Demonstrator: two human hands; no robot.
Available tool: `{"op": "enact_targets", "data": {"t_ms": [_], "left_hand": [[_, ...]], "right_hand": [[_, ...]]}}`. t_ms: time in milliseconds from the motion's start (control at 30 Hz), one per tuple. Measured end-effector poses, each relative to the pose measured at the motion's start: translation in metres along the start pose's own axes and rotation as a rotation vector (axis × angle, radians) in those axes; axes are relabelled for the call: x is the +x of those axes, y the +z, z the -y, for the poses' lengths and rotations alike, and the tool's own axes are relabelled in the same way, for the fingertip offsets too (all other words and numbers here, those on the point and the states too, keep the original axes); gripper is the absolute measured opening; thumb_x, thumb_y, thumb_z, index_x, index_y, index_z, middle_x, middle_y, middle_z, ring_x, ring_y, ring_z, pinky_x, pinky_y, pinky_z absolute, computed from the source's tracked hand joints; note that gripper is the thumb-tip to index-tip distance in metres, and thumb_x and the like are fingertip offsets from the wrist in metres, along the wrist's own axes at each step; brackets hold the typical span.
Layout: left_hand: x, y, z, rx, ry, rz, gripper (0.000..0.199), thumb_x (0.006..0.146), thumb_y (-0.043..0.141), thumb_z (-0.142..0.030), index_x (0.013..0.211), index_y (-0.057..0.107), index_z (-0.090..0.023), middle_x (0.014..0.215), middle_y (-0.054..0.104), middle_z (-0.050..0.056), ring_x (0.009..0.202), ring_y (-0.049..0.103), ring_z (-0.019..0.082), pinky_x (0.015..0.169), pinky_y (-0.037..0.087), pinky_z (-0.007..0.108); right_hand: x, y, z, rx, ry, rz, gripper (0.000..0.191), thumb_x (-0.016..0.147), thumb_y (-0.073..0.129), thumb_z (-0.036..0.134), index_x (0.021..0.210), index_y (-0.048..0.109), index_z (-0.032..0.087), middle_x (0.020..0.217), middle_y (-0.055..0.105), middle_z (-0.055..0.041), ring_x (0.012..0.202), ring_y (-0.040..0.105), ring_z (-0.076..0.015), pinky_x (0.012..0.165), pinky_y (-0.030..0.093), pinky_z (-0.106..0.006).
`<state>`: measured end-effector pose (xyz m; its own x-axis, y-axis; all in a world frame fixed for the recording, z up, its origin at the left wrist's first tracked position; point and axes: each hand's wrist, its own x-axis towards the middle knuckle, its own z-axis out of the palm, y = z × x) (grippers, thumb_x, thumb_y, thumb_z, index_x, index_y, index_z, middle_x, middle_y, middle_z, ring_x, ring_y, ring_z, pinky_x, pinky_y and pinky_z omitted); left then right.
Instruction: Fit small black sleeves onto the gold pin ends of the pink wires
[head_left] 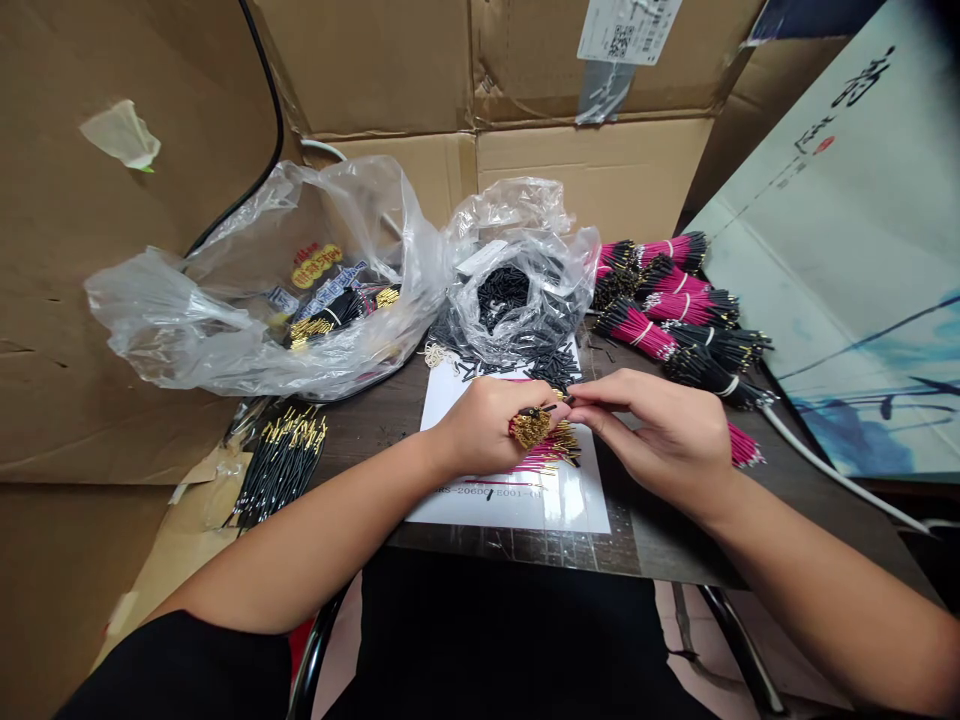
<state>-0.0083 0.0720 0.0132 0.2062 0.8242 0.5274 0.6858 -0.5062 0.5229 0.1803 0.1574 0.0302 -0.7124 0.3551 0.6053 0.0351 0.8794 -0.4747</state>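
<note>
My left hand [476,425] is closed around a bundle of wires [529,428], whose gold metal ends point toward me. Just to its right, my right hand [667,430] pinches at thumb and fingertip a small black piece [568,399], held against the left fingers. It looks like one of the black sleeves, though the fingertips partly cover it. Below both hands, loose pink wires [544,462] with gold ends lie on a white printed sheet [585,512]. Loose black sleeves [551,368] are scattered behind the hands.
A clear bag of black sleeves [502,295] stands behind the sheet. At left sits a larger plastic bag [187,330] with wire bundles inside, and black wires [281,465] lie nearer. Tied pink and black bundles [675,300] are piled at right. Cardboard [390,70] walls the back.
</note>
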Motion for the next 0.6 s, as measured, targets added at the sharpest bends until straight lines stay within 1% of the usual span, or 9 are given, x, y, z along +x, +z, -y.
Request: {"op": "enact_targets", "data": {"t_ms": [67,133,267,367,467,600], "left_hand": [[0.001,-0.001,-0.002,0.002,-0.004,0.011,0.028,0.093,0.047,-0.030,0.071,0.055,-0.016,0.061,0.053,-0.002,0.054,0.047,0.008,0.055,0.036,0.021],[0.002,-0.002,-0.004,-0.006,-0.028,0.020,0.029,0.092,0.048,-0.030,0.068,0.054,-0.015,0.058,0.050,-0.003,0.052,0.044,0.007,0.054,0.034,0.021],[0.003,-0.003,-0.006,-0.056,-0.119,0.054,0.030,0.093,0.045,-0.030,0.070,0.056,-0.015,0.061,0.054,-0.001,0.055,0.048,0.007,0.056,0.037,0.020],[0.005,-0.006,-0.007,-0.087,-0.168,0.077,0.032,0.093,0.044,-0.031,0.071,0.058,-0.014,0.062,0.056,-0.001,0.056,0.049,0.008,0.057,0.039,0.020],[0.007,-0.010,-0.009,-0.164,-0.197,0.149,0.033,0.093,0.045,-0.032,0.073,0.062,-0.013,0.066,0.061,0.000,0.059,0.053,0.008,0.062,0.042,0.020],[0.009,-0.015,-0.012,-0.396,-0.188,0.282,0.035,0.095,0.044,-0.034,0.077,0.065,-0.013,0.072,0.065,0.002,0.068,0.059,0.009,0.069,0.046,0.021]], "right_hand": [[0.000,0.001,0.000,0.009,-0.030,-0.034,0.022,0.081,0.066,0.013,0.100,0.066,0.022,0.086,0.071,-0.0015,0.077,0.067,-0.0138,0.071,0.056,-0.026],[0.001,0.002,0.001,0.024,-0.035,-0.042,0.020,0.080,0.067,0.010,0.098,0.067,0.021,0.086,0.071,-0.0022,0.078,0.067,-0.0138,0.072,0.056,-0.026],[0.002,0.005,0.002,0.068,-0.009,-0.023,0.026,0.082,0.062,0.006,0.104,0.066,0.020,0.097,0.070,-0.0045,0.089,0.066,-0.0147,0.080,0.055,-0.029],[0.003,0.005,0.000,0.120,0.008,-0.002,0.030,0.084,0.059,0.005,0.108,0.065,0.020,0.101,0.068,-0.0052,0.093,0.064,-0.0150,0.082,0.054,-0.030],[0.004,0.003,-0.003,0.186,0.011,0.022,0.030,0.082,0.062,0.006,0.108,0.066,0.020,0.094,0.068,-0.0041,0.085,0.064,-0.0141,0.077,0.054,-0.030],[0.005,-0.001,-0.005,0.273,0.010,0.056,0.027,0.079,0.067,0.008,0.103,0.068,0.020,0.081,0.068,-0.0012,0.071,0.062,-0.0118,0.065,0.052,-0.027]]}}
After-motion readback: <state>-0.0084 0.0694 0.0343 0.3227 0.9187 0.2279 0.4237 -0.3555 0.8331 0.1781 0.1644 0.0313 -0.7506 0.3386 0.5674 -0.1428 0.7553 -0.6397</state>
